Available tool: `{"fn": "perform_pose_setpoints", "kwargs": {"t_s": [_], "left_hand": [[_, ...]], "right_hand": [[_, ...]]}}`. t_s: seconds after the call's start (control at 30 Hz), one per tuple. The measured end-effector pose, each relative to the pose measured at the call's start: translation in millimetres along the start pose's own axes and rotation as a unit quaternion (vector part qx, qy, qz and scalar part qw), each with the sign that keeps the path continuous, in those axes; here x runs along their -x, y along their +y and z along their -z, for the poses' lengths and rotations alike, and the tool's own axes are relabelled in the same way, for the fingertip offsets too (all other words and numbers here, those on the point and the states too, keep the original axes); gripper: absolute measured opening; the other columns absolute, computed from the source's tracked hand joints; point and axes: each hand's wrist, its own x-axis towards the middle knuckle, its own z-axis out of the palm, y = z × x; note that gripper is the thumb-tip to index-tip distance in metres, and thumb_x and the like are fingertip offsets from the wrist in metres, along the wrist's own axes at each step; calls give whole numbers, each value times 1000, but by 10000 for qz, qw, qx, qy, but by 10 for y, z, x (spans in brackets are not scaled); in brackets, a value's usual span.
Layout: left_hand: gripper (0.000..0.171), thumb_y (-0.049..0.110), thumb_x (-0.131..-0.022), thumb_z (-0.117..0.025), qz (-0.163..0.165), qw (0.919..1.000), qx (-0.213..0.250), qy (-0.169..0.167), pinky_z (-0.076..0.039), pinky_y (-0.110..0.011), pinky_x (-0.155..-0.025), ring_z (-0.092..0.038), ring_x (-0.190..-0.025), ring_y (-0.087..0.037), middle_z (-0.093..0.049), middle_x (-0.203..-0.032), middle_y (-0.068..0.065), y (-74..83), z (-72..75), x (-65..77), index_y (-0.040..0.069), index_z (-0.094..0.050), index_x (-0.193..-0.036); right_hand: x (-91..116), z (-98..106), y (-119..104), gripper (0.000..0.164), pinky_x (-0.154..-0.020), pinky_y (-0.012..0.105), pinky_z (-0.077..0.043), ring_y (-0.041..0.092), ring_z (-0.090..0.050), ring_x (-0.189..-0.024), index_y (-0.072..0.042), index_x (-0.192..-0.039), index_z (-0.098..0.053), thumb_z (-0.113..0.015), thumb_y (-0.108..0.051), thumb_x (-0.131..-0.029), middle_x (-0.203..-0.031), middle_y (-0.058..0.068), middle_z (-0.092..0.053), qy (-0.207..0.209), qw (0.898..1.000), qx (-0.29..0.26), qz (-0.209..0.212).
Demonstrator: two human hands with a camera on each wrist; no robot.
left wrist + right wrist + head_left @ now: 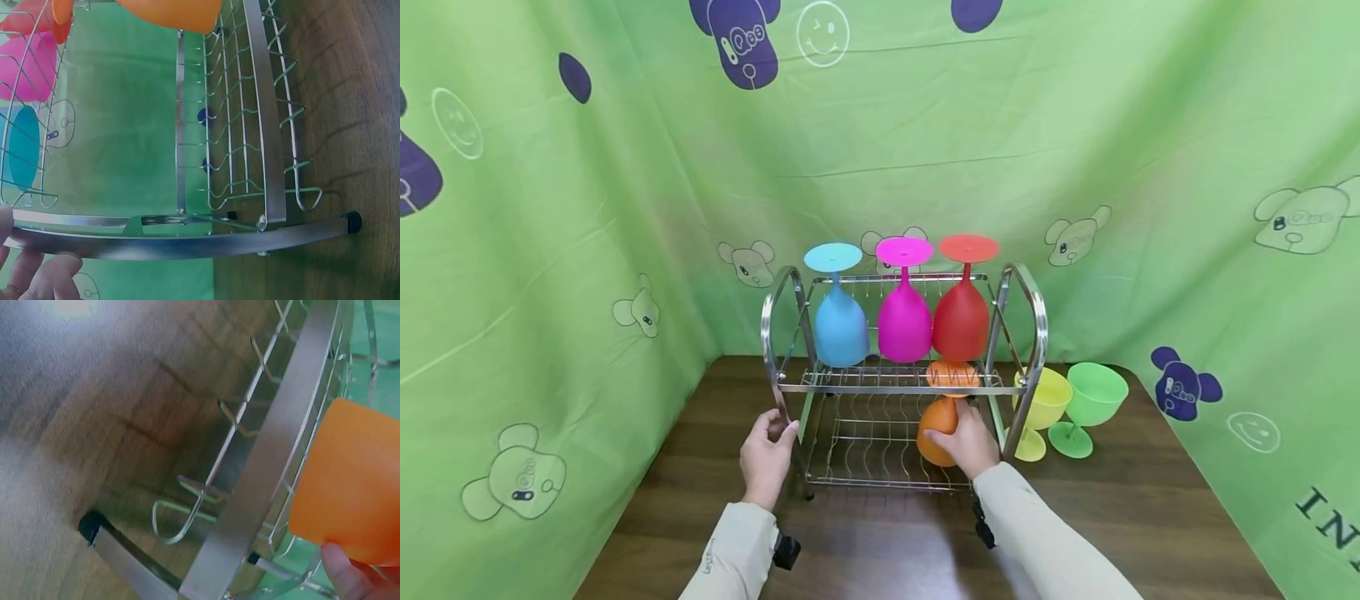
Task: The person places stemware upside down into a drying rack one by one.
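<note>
A two-tier metal dish rack (pixel 887 389) stands on the wooden table. My left hand (pixel 766 457) grips its left side post; in the left wrist view the fingers (pixel 53 278) lie behind the curved metal bar. Inside the lower tier, at its right, my right hand (pixel 972 442) holds an orange goblet (pixel 936 433) upside down, thumb on the bowl. The right wrist view shows the orange bowl (pixel 350 487) above the wires, the thumb near its rim. Whether it rests on the wires is unclear. Blue (pixel 841 329), magenta (pixel 905 325) and red (pixel 961 321) goblets stand inverted on the upper tier.
Right of the rack, a yellow goblet (pixel 1048 400) and a green goblet (pixel 1096 396) stand upright on the table (pixel 865 542). The yellow one is partly behind the rack's right post. A green patterned curtain (pixel 887 125) encloses the back and sides.
</note>
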Motion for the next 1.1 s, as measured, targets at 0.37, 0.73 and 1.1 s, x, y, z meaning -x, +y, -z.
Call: {"fn": "perform_pose_setpoints", "kwargs": {"t_s": [0.37,0.73,1.1], "left_hand": [[26,7,-82,-74,-203,9996,-183,-41,-46,-48,-68,-65,-71,-33,-72,-89,-18,-66,77,25,-1,-65,-105],[29,5,-80,-74,-361,9991,-168,-110,-47,-47,-67,-67,-69,-32,-72,-89,-18,-28,11,-4,-2,-64,-106],[27,7,-81,-73,-408,9987,-241,-198,-46,-45,-66,-66,-66,-28,-73,-88,-17,-44,9,-9,0,-65,-106]], "right_hand": [[-56,-135,-50,66,-81,55,-50,42,-61,-94,6,-127,-48,-78,-23,-76,-105,27,-60,-17,9970,-440,-632],[-112,-75,-8,74,-85,56,-48,47,-58,-98,12,-130,-42,-79,-21,-76,-110,34,-56,167,9936,-499,-999],[-225,-71,78,74,-84,56,-48,47,-59,-93,13,-132,-40,-79,-11,-75,-103,35,-59,202,9958,-477,-758]]}}
